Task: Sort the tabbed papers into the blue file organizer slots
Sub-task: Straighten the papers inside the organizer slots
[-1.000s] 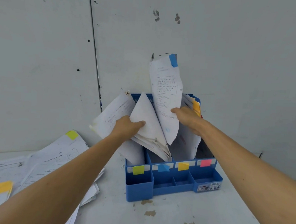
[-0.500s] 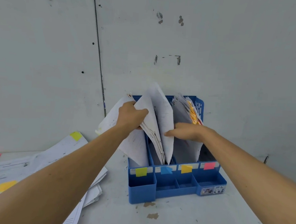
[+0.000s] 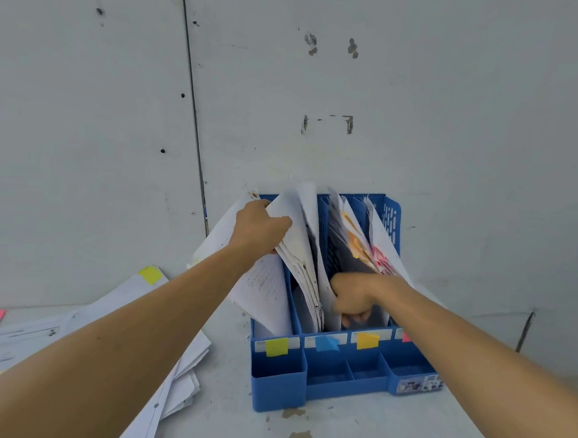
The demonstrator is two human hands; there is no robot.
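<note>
left hand (image 3: 259, 227) grips a sheaf of papers (image 3: 301, 226) leaning left in the blue organizer (image 3: 279, 382); right hand (image 3: 354, 297) is curled low in a middle slot, its grip unclear.

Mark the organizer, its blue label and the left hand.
organizer (image 3: 277, 389): head view, front wall of its left cup.
blue label (image 3: 326, 343): head view, middle of the tab.
left hand (image 3: 258, 228): head view, back of the hand.
</note>
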